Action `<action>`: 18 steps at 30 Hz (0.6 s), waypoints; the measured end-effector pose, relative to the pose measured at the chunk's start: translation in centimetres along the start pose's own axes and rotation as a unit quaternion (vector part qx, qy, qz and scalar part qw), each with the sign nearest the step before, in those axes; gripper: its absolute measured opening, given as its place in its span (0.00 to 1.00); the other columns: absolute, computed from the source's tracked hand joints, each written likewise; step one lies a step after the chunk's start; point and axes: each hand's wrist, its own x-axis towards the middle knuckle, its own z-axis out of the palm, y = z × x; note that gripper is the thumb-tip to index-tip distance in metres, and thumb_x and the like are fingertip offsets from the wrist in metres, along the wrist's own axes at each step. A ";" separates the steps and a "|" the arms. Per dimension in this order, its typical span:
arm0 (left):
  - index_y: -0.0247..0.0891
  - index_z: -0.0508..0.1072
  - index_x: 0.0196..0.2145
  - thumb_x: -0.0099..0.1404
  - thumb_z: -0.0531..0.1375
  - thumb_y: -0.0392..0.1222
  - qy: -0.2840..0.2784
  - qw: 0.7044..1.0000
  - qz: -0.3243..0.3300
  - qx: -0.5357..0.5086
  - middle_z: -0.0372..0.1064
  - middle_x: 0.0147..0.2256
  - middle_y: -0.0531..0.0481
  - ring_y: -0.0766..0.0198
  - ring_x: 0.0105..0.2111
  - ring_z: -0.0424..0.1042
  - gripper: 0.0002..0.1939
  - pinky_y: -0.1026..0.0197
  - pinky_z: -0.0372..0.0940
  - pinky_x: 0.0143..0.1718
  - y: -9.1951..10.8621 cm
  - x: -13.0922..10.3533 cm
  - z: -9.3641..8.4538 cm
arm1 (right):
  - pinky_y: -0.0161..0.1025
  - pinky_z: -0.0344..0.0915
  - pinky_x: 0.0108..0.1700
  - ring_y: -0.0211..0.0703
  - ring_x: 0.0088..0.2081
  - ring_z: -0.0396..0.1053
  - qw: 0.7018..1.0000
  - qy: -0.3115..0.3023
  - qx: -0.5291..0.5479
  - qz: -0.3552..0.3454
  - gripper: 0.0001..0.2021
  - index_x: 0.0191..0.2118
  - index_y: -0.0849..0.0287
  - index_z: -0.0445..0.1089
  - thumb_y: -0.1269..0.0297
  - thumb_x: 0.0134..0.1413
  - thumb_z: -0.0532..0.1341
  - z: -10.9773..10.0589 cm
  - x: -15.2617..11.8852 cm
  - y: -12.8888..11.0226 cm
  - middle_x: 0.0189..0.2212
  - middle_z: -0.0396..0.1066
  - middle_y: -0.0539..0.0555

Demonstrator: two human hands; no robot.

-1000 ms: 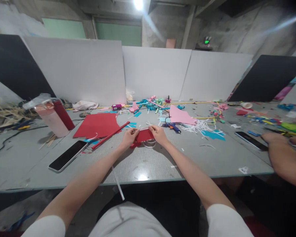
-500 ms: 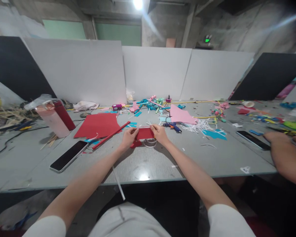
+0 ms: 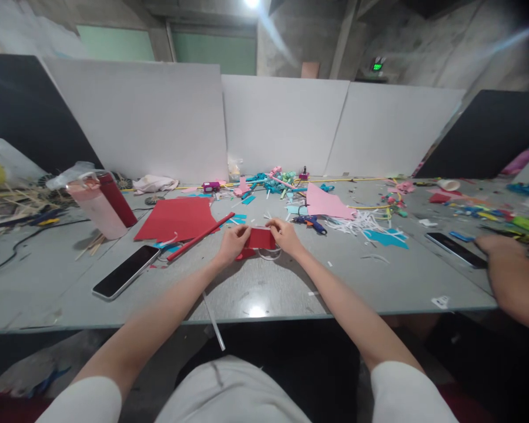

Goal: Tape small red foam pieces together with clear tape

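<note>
Between my two hands is a small red piece of paper (image 3: 260, 238), held just over the table. My left hand (image 3: 233, 244) pinches its left end, and my right hand (image 3: 284, 236) pinches its right end. Beneath it lie another red scrap (image 3: 245, 254) and a curled white strip (image 3: 270, 255). Left of my hands rests a rolled red paper stick (image 3: 198, 238), partly over a large red sheet (image 3: 174, 218). A blue glue gun (image 3: 311, 223) lies just right of my right hand.
A phone (image 3: 127, 272) and a pink bottle (image 3: 96, 207) stand to the left. Pink paper (image 3: 328, 201), white shreds (image 3: 357, 223) and blue paper (image 3: 385, 237) lie to the right. At the far right are another phone (image 3: 456, 249) and another person's arm (image 3: 514, 276). A clear stick (image 3: 214, 323) overhangs the front edge.
The view has shifted slightly. Both hands still grip the red paper at its ends, and the paper looks a little more tilted and the hands slightly more curled.
</note>
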 end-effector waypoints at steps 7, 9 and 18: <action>0.36 0.78 0.40 0.76 0.56 0.52 -0.031 0.998 0.045 -0.007 0.77 0.34 0.45 0.60 0.33 0.73 0.18 0.61 0.66 0.35 0.5 -0.6 0.1 | 0.41 0.68 0.42 0.47 0.37 0.75 0.997 -0.070 0.011 -0.029 0.17 0.38 0.56 0.80 0.50 0.70 0.62 0.0 -0.2 -0.8 0.35 0.81 0.55; 0.36 0.78 0.39 0.76 0.56 0.51 -0.026 0.999 0.045 -0.005 0.76 0.33 0.45 0.60 0.32 0.72 0.17 0.60 0.66 0.34 0.4 -0.6 0.1 | 0.41 0.69 0.43 0.46 0.37 0.75 0.997 -0.069 0.026 -0.025 0.18 0.39 0.57 0.80 0.48 0.70 0.62 0.2 -0.3 -1.0 0.36 0.82 0.55; 0.37 0.77 0.37 0.76 0.57 0.50 -0.021 0.999 0.045 -0.004 0.73 0.29 0.47 0.60 0.31 0.72 0.16 0.60 0.65 0.33 0.2 -0.2 0.1 | 0.41 0.69 0.44 0.46 0.38 0.75 0.996 -0.077 0.048 -0.025 0.17 0.39 0.56 0.80 0.49 0.70 0.62 0.3 -0.3 -1.5 0.36 0.82 0.55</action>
